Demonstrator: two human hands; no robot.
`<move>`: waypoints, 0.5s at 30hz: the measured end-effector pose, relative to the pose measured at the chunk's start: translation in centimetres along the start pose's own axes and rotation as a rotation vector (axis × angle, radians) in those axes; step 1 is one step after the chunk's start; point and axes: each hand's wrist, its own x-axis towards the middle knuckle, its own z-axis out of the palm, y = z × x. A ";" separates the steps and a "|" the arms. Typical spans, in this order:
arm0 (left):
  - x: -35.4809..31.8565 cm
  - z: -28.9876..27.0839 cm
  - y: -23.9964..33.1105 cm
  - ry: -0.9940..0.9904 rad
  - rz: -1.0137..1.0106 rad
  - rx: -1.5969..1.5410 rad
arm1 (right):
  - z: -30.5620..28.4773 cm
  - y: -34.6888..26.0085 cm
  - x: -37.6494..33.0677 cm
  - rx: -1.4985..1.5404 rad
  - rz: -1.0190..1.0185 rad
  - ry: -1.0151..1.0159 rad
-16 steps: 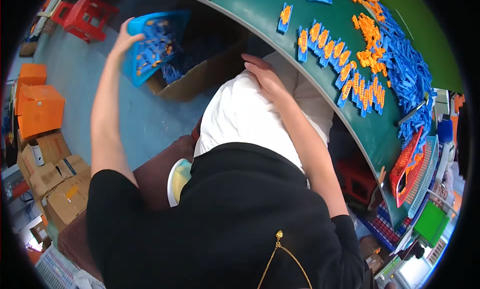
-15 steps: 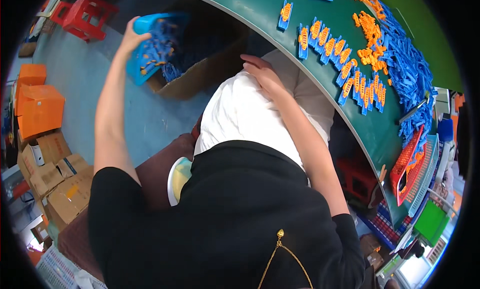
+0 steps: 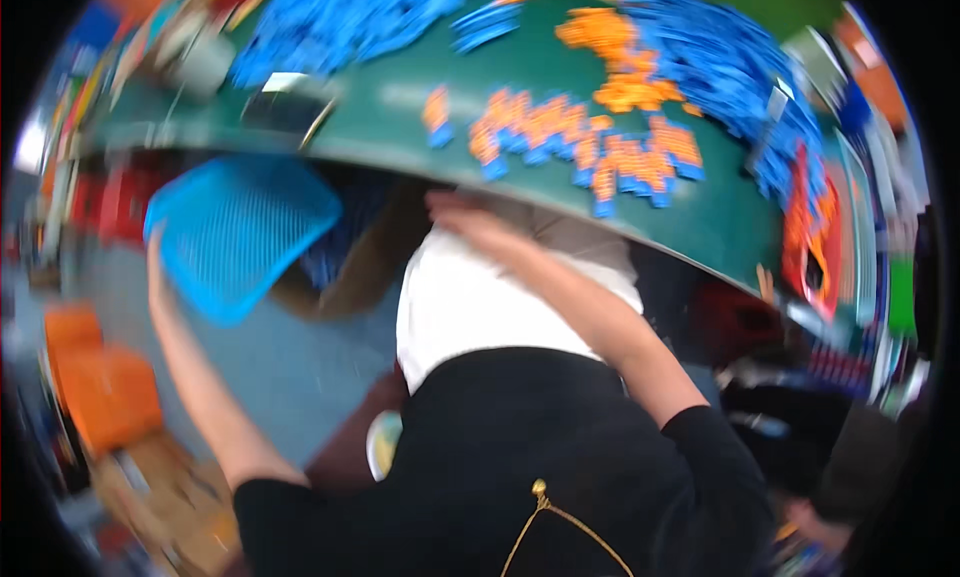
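Observation:
My left hand point(image 3: 156, 245) grips the left rim of a blue plastic basket point(image 3: 240, 232), tilted with its slatted bottom showing and no parts visible in it. Just right of it, partly under the table edge, stands a cardboard box point(image 3: 365, 267) with blue parts point(image 3: 325, 252) inside. My right hand point(image 3: 475, 227) lies on my white-clothed lap near the table edge, fingers stretched out and blurred, holding nothing. Above it on the green table point(image 3: 390, 117), assembled blue-and-orange pieces point(image 3: 540, 122) lie in uneven rows.
A pile of loose orange parts point(image 3: 610, 42) lies behind the rows, with heaps of blue parts point(image 3: 700, 47) along the table's back. A red basket point(image 3: 808, 237) sits at the right end. Orange boxes point(image 3: 105, 377) and cardboard cartons point(image 3: 165, 492) stand on the left.
The basket was tipped over the cardboard box with blue and orange pieces in it; now it shows none and has swung left. My view has turned left; my right hand stays on my lap.

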 end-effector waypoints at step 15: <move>-9.5 28.6 -6.7 -0.548 -0.260 -0.383 | -5.2 -9.4 -24.6 0.285 -0.065 0.521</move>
